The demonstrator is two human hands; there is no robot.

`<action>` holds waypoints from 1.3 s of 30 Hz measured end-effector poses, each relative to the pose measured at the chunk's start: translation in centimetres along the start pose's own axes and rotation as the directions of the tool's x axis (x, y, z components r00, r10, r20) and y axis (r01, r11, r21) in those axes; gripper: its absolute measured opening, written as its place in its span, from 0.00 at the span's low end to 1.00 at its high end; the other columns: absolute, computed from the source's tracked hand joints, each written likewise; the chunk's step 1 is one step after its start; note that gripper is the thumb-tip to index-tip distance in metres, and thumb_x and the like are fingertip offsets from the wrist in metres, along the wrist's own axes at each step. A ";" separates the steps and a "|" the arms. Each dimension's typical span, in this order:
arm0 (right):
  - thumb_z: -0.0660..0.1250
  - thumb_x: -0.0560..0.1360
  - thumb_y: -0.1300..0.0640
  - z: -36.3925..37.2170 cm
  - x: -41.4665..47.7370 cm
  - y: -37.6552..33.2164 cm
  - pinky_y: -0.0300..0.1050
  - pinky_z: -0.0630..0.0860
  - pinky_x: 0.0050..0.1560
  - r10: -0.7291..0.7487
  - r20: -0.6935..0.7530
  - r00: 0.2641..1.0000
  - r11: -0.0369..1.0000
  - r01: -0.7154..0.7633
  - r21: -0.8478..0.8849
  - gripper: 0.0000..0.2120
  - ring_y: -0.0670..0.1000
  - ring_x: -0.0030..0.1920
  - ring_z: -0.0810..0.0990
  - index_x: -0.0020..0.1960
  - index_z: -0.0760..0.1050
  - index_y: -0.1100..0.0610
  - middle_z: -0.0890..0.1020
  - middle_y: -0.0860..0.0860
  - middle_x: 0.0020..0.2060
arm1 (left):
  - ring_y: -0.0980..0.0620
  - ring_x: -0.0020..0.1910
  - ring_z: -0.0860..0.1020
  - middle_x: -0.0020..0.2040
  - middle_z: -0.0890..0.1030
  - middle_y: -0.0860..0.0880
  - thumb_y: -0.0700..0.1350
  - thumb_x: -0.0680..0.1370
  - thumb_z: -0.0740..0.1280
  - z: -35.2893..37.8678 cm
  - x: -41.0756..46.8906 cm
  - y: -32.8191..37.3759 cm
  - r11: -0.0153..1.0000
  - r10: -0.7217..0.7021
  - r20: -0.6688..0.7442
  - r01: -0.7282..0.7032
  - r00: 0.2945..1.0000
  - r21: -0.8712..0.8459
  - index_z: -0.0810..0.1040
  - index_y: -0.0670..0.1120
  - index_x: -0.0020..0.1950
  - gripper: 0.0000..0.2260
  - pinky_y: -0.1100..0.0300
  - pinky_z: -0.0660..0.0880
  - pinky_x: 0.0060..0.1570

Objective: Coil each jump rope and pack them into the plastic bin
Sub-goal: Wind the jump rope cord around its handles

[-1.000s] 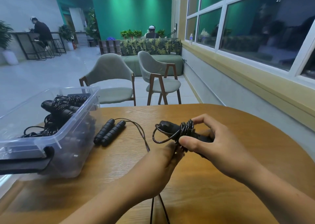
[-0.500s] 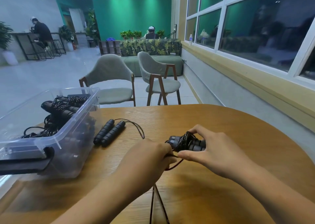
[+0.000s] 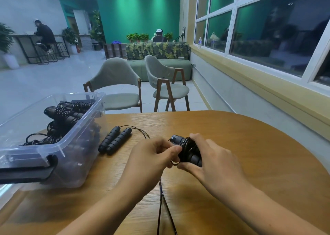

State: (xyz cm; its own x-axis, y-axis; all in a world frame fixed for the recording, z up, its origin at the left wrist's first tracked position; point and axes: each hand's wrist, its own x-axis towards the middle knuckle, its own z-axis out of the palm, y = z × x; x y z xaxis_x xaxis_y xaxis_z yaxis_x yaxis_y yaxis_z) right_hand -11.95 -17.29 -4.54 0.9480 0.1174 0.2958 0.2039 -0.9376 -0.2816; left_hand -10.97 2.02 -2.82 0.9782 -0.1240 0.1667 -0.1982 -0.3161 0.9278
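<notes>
The right hand (image 3: 212,161) clasps the coiled jump rope (image 3: 187,150) over the wooden table (image 3: 259,163), its handles pointing away and slightly left. The left hand (image 3: 151,156) pinches a loop of it. The plastic bin (image 3: 71,172) stands to the left, nearer the left hand.

No text legible, no brands or numbers; bottle (image 3: 200,43) label too small to read

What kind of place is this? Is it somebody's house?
Probably a public lounge or café, not a house: a high counter with stools, a green sofa, and matching chairs beside big windows.
</notes>
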 end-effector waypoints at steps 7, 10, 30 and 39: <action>0.65 0.71 0.21 0.6 -0.2 -0.4 0.47 0.75 0.41 -0.053 -0.025 0.998 0.998 0.054 0.018 0.33 0.50 0.47 0.83 0.68 0.60 0.36 0.79 0.42 0.48 | 0.56 0.44 0.85 0.42 0.87 0.52 0.46 0.78 0.76 -0.2 -0.3 0.8 0.998 0.070 0.028 -0.070 0.997 0.008 0.76 0.58 0.59 0.15 0.52 0.81 0.50; 0.59 0.69 0.17 0.5 -0.1 -0.2 0.47 0.76 0.41 -0.063 0.001 0.998 0.996 0.062 0.068 0.35 0.48 0.47 0.82 0.67 0.62 0.37 0.80 0.41 0.48 | 0.59 0.46 0.84 0.45 0.87 0.57 0.45 0.78 0.75 -0.3 -0.7 1.0 0.981 0.152 0.062 -0.158 0.986 0.109 0.76 0.60 0.60 0.16 0.61 0.81 0.49; 0.69 0.73 0.26 0.1 0.1 -0.2 0.47 0.82 0.40 -0.245 -0.195 0.950 0.946 0.278 0.168 0.29 0.43 0.45 0.81 0.69 0.72 0.37 0.81 0.37 0.49 | 0.58 0.54 0.78 0.49 0.80 0.60 0.49 0.73 0.79 -2.5 0.7 0.8 0.845 0.424 0.039 -0.410 0.905 0.344 0.80 0.57 0.50 0.10 0.73 0.70 0.49; 0.68 0.77 0.32 -0.8 1.8 -2.1 0.51 0.80 0.32 -0.503 -0.262 0.824 0.863 0.497 -0.093 0.34 0.50 0.42 0.80 0.77 0.69 0.47 0.82 0.49 0.49 | 0.61 0.66 0.78 0.64 0.81 0.61 0.51 0.70 0.83 -8.6 2.3 2.6 0.953 0.097 0.384 -0.196 0.918 0.229 0.75 0.62 0.69 0.30 0.53 0.78 0.66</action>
State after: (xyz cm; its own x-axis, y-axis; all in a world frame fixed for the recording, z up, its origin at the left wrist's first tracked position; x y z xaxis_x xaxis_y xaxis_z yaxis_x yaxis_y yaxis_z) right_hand -10.88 -15.41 -2.68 0.6143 0.4829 0.6241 0.6247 -0.7808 -0.0107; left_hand -8.70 9.01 2.82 0.8554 -0.5052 0.1147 -0.3949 -0.4927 0.7755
